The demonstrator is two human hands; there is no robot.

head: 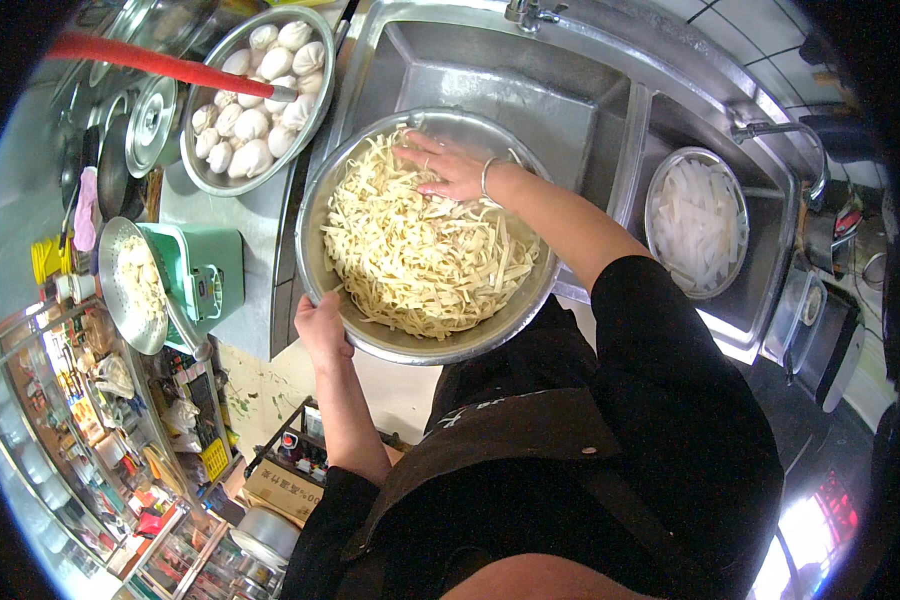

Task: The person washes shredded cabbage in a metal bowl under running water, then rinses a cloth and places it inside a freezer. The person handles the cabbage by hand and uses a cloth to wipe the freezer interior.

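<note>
A large stainless steel bowl [427, 352] sits tilted over the front edge of a sink, heaped with pale yellow flat strips [420, 255] that look like noodles or shredded tofu skin. My left hand [324, 330] grips the bowl's rim at its near left side, fingers partly hidden beneath it. Spread over the strips near the far rim is my right hand [450, 169], its fingers apart and touching them. A bangle [485, 180] circles that wrist. Whether any strips are caught under the right palm is hidden.
At left, a steel bowl [322, 135] of white rounded pouches [251, 124] lies under a red rod [165, 67]. A perforated strainer [142, 330] leans on a green bin [225, 255]. The sink basin [487, 82] lies behind; another bowl [651, 217] holds translucent white strips [697, 225].
</note>
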